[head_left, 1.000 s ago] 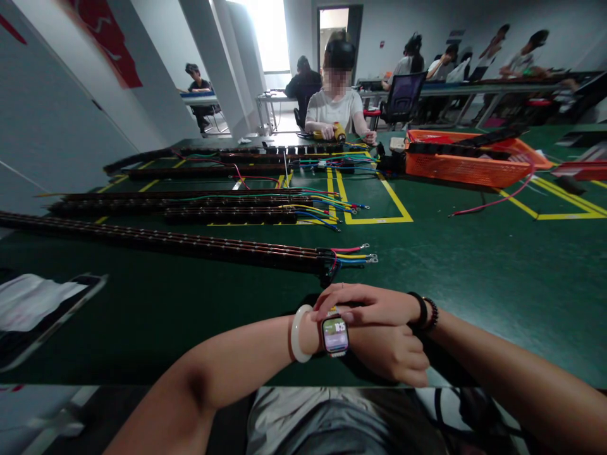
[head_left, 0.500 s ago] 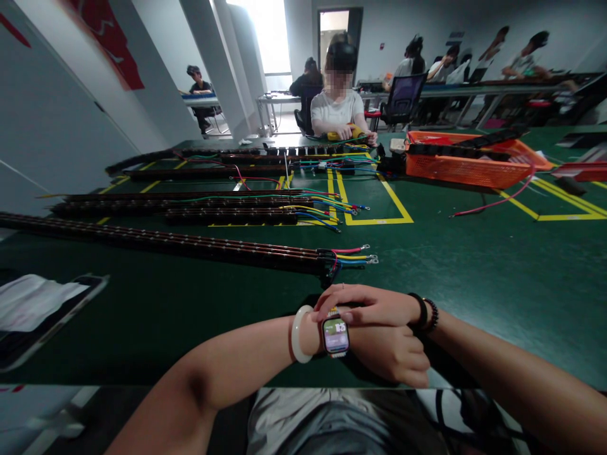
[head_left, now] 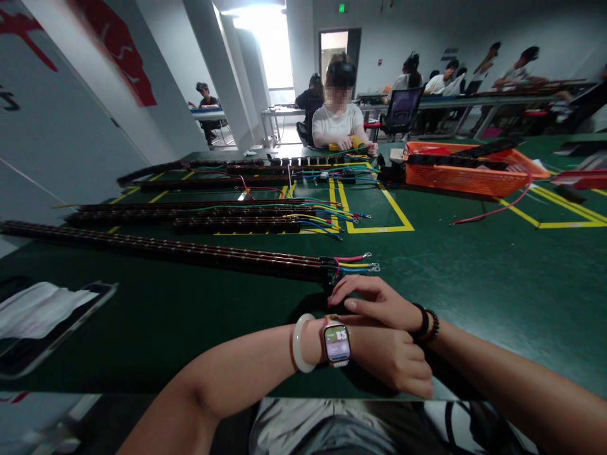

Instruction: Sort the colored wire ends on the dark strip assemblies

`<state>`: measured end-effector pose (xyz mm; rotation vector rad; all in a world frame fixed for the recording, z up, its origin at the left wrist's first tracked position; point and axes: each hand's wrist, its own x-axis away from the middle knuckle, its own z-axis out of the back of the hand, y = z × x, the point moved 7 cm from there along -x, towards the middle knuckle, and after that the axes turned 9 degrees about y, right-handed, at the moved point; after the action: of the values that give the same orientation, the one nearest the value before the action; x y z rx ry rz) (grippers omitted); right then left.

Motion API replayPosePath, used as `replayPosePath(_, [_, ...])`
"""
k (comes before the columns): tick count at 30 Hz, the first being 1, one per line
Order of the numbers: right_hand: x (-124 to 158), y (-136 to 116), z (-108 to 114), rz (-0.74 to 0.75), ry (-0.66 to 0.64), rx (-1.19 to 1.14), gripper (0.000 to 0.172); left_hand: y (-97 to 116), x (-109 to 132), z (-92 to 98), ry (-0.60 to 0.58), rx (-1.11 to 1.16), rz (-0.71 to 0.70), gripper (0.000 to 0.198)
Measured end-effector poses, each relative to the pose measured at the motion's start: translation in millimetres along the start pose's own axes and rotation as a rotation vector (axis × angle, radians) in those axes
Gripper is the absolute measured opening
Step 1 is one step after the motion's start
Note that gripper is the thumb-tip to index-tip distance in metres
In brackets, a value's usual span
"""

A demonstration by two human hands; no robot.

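Note:
My left hand (head_left: 396, 359) rests near the front edge of the green table, its fingers curled into a loose fist with nothing seen in it. Its wrist carries a smartwatch (head_left: 336, 344) with a lit screen and, further up, a pale bangle (head_left: 302, 343). Just beyond, my right hand (head_left: 379, 303) hovers over the left wrist and hand, fingers stretched out and holding nothing. Two dark bracelets (head_left: 428, 321) circle its wrist. Past its fingertips lies the end of a long dark bar assembly (head_left: 246, 256), with red, yellow and blue leads (head_left: 360, 264) ending in metal lugs.
More bar assemblies with coloured wires (head_left: 199, 215) lie across the green table (head_left: 474, 272). An orange basket (head_left: 469, 180) stands at the back right. At the left, white paper (head_left: 42, 309) covers part of a phone-like slab (head_left: 90, 319). A person (head_left: 337, 120) sits opposite, holding a yellow tool.
My right hand has lifted off the watch, its fingertips moving slightly away and opening out. My left hand stays curled in nearly the same place. The camera view has tilted up slightly.

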<state>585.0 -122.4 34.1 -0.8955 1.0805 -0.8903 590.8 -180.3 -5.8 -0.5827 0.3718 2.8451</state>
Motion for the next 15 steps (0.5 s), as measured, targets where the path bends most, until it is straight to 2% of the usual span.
replayPosePath(2, [1.6, 7.3, 29.8, 0.008, 0.331, 0.042, 0.016, 15.1, -1.4, 6.5, -0.034, 0.118, -0.184, 0.021])
replayPosePath(3, [3.9, 11.6, 44.0, 0.0, 0.466, 0.071, 0.017, 18.8, -2.1, 11.6, -0.022, 0.193, -0.217, 0.023])
replayPosePath(4, [5.8, 16.0, 56.3, -0.01, 0.563, 0.097, 0.018, 17.9, -3.6, 17.6, 0.013, 0.282, -0.185, 0.025])
replayPosePath(5, [7.0, 20.6, 67.0, -0.025, 0.629, 0.121, 0.021, 12.9, -5.3, 22.8, 0.053, 0.389, -0.094, 0.025])
replayPosePath(7, [7.0, 28.9, 83.4, -0.044, 0.69, 0.162, 0.025, -2.2, -6.2, 26.1, 0.098, 0.667, 0.17, 0.027])
replayPosePath(10, [4.9, 34.9, 98.7, -0.009, 0.711, 0.228, 0.027, -17.2, -1.6, 16.4, 0.068, 1.1, 0.511, 0.036])
replayPosePath(13, [3.7, 36.0, 104.5, 0.026, 0.712, 0.327, 0.03, -27.4, 5.2, 7.7, 0.077, 1.381, 0.701, 0.038])
replayPosePath(15, [2.9, 35.7, 105.2, 0.032, 0.704, 0.41, 0.035, -37.2, 13.4, 3.2, 0.117, 1.469, 0.809, 0.038])
